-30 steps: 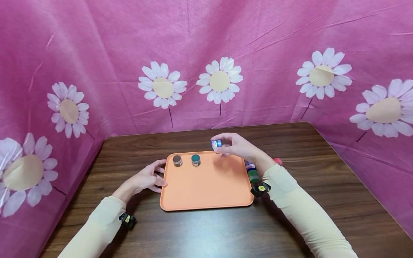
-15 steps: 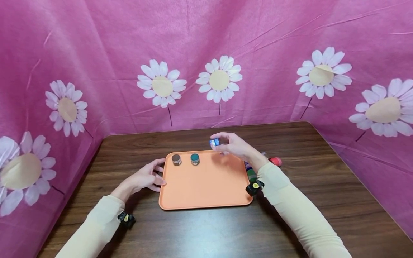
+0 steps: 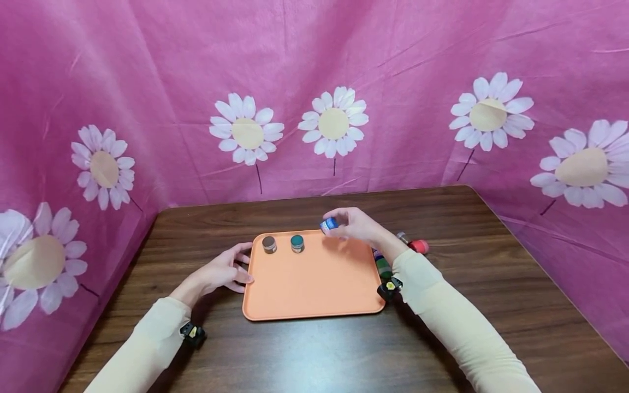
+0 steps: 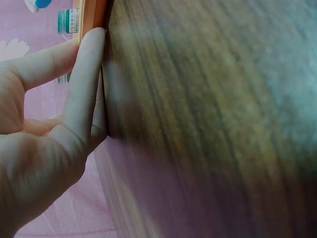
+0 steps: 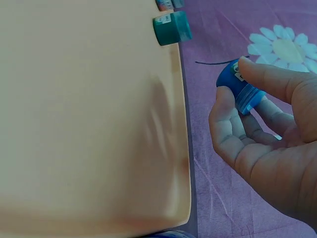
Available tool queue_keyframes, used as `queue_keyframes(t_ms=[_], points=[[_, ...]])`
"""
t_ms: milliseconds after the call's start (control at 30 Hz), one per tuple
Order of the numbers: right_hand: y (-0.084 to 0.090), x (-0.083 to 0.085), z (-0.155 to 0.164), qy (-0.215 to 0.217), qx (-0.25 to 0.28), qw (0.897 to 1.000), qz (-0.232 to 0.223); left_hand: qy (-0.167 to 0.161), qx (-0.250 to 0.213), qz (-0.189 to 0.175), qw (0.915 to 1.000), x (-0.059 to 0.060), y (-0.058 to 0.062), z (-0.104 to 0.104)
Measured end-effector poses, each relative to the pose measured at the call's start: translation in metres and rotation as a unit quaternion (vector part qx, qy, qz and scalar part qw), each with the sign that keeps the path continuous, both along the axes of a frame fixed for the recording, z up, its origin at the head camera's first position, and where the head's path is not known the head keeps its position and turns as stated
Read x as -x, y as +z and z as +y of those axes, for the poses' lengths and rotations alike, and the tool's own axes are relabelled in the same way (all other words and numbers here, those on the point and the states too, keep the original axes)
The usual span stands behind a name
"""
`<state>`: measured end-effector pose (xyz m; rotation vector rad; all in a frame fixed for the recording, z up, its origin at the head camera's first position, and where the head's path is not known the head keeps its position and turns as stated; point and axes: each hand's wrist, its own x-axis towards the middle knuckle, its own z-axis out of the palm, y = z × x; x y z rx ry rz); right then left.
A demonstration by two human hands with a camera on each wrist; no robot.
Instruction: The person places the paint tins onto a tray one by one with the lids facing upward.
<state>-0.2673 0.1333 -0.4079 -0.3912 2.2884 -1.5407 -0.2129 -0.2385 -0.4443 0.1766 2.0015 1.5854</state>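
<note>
My right hand (image 3: 357, 225) pinches a small blue paint jar (image 3: 328, 224) between thumb and fingers, above the far rim of an orange tray (image 3: 314, 292). Seen from the right wrist, the blue jar is tilted, with a pale label partly under the thumb. On the tray near its far edge stand a brown-lidded jar (image 3: 269, 244) and, to its right, a teal-lidded jar (image 3: 297, 244). My left hand (image 3: 223, 269) rests against the tray's left edge, its thumb and fingers fairly straight and spread along the rim.
Right of the tray, partly behind my right forearm, lie a green jar (image 3: 384, 267), a red jar (image 3: 419, 246) and a greyish jar (image 3: 403, 238). Everything stands on a dark wooden table (image 3: 314, 355). A pink flowered cloth (image 3: 393, 82) hangs around its back and sides.
My right hand has come down slightly toward the tray's far rim, and the blue jar is now more tilted. The left hand and the two jars on the tray stay in place.
</note>
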Motion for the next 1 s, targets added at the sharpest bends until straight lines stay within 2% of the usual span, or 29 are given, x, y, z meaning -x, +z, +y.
queue_keyframes(t_ms=[200,533,1000], points=[[-0.003,-0.001,0.0,-0.003,-0.044,0.999,0.017,-0.002,0.001,0.0,1.0,0.0,0.0,0.002],[-0.007,-0.003,-0.005,0.011,-0.026,0.999,-0.022,-0.005,0.001,-0.004,1.0,0.002,0.0,0.002],[-0.02,0.0,-0.009,0.014,-0.063,0.998,-0.023,0.002,0.0,-0.005,1.0,0.003,-0.003,0.0]])
